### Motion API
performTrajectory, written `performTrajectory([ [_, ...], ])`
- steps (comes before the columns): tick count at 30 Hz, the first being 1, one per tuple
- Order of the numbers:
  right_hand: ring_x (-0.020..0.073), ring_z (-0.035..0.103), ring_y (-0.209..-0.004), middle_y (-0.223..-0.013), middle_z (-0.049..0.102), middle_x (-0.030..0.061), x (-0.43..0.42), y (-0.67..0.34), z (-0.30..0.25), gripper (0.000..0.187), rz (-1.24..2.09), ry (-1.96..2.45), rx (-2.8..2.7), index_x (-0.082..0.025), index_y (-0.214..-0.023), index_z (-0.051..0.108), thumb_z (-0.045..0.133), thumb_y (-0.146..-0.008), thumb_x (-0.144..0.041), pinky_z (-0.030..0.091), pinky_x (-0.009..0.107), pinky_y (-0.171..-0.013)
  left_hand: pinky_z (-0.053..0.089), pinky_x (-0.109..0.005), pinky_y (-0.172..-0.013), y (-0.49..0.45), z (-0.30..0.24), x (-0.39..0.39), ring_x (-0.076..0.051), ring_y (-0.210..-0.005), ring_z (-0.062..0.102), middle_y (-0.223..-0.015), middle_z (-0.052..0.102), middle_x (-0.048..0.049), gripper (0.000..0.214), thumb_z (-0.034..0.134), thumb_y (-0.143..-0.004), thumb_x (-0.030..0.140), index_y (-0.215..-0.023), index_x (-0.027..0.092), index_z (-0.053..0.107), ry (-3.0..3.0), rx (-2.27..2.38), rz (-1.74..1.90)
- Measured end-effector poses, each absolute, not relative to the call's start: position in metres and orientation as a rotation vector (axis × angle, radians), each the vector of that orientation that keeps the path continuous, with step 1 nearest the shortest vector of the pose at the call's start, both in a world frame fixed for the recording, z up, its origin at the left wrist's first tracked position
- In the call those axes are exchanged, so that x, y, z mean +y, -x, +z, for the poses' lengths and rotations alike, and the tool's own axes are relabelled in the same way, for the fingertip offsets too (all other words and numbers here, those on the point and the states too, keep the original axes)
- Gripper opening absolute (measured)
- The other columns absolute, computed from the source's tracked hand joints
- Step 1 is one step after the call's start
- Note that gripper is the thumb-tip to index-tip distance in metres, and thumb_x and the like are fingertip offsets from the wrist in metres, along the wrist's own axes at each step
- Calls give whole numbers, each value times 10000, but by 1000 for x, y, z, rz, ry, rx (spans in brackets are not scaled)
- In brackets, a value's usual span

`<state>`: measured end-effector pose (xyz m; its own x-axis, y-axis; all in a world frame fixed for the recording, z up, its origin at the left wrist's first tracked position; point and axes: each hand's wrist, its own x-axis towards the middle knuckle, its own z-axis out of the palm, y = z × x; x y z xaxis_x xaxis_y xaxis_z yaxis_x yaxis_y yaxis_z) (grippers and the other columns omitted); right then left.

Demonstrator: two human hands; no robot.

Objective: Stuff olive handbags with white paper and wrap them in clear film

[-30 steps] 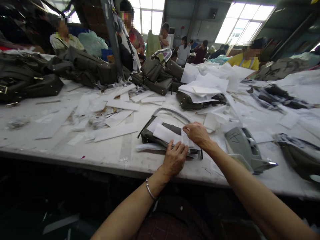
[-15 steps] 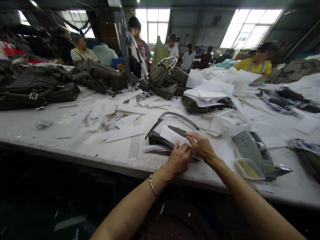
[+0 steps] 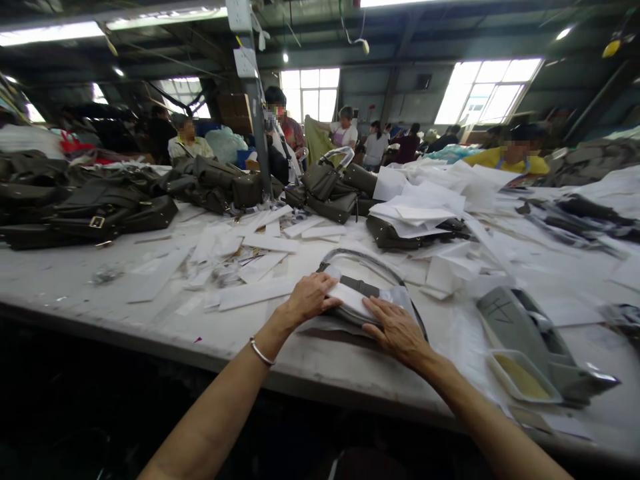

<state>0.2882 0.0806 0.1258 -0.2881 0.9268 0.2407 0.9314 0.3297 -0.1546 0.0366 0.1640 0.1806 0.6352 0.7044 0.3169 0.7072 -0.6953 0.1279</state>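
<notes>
A dark olive handbag (image 3: pixel 361 285) lies on the table before me, its looped handle (image 3: pixel 384 259) arching behind it. A white strip of padding (image 3: pixel 350 299) rests along its near side. Over the bag's left end lies my left hand (image 3: pixel 314 297), fingers stretched out onto the strip. On the right, my right hand (image 3: pixel 397 328) is spread flat, fingertips touching the strip and bag. A translucent sheet (image 3: pixel 397 297) shows beside the right fingers. The bag's underside is hidden.
White strips and scraps (image 3: pixel 255 263) litter the table (image 3: pixel 165 320). Dark bags (image 3: pixel 113 207) are heaped at the back left. White sheets (image 3: pixel 423 200) cover another bag. A grey holder (image 3: pixel 520 327) and a clear tray (image 3: pixel 525 377) with yellowish contents stand right. Several people work beyond.
My hands have moved apart: the left has slid to the bag's left end, the right lies flat farther right. The strip is pressed closer to the bag. The view has tilted upward.
</notes>
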Motion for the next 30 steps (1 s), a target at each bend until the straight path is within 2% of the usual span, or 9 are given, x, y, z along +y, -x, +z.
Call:
performTrajectory([
  [3,330,463,-1327,-1421,524,150,88,-280,139,621,14,1674,-2318,-191,-1429,484,526,-929,-556,341,547,-1104,494,-332,-953,-41,175,162,-221,-1070,607,-1193,641,-71,496,712,-848,456,-1262,216,584,2814,-1273,-611],
  [7,306,378,-1396,-1487,454,126,98,-262,150,653,90,1588,-2284,-209,-1464,436,545,-919,-551,242,556,-1167,501,-343,-946,-48,167,153,-226,-1038,612,-1112,656,-70,563,723,-807,545,-1239,204,603,2778,-1382,-714],
  [11,296,397,-1383,-1482,464,110,102,-254,139,561,268,1599,-2246,-221,-1446,466,494,-957,-497,282,553,-1154,505,-378,-923,-51,164,143,-253,-994,608,-1032,652,-81,610,734,-761,606,-1194,188,630,2750,-1494,-744],
  [14,295,450,-1333,-1436,514,108,102,-258,128,536,241,1531,-2222,-213,-1425,495,488,-963,-485,345,519,-1125,504,-390,-898,-53,163,139,-266,-967,599,-977,647,-78,557,733,-754,616,-1109,194,658,2740,-1540,-711],
  [18,283,533,-1218,-1322,602,90,103,-258,121,474,124,1497,-2185,-232,-1373,549,477,-972,-474,436,467,-1050,499,-393,-891,-55,158,139,-267,-960,598,-970,651,-71,485,727,-784,556,-1107,201,653,2715,-1607,-733],
  [25,318,560,-1147,-1254,633,90,103,-243,120,434,-85,1602,-2191,-295,-1362,558,469,-973,-465,478,487,-940,499,-368,-911,-53,146,136,-241,-972,608,-1003,635,-48,405,726,-797,415,-1158,248,650,2710,-1742,-874],
  [27,319,559,-1153,-1273,626,95,102,-243,118,445,-94,1616,-2198,-278,-1370,552,473,-971,-457,474,491,-950,503,-373,-910,-53,146,135,-242,-966,615,-990,638,-43,394,724,-795,400,-1154,253,654,2715,-1763,-882],
  [30,316,518,-1244,-1385,562,90,100,-246,114,497,-75,1579,-2226,-259,-1408,515,493,-960,-472,417,512,-1049,517,-368,-899,-54,147,133,-233,-945,623,-977,626,-41,380,724,-790,371,-1149,259,660,2706,-1769,-901],
])
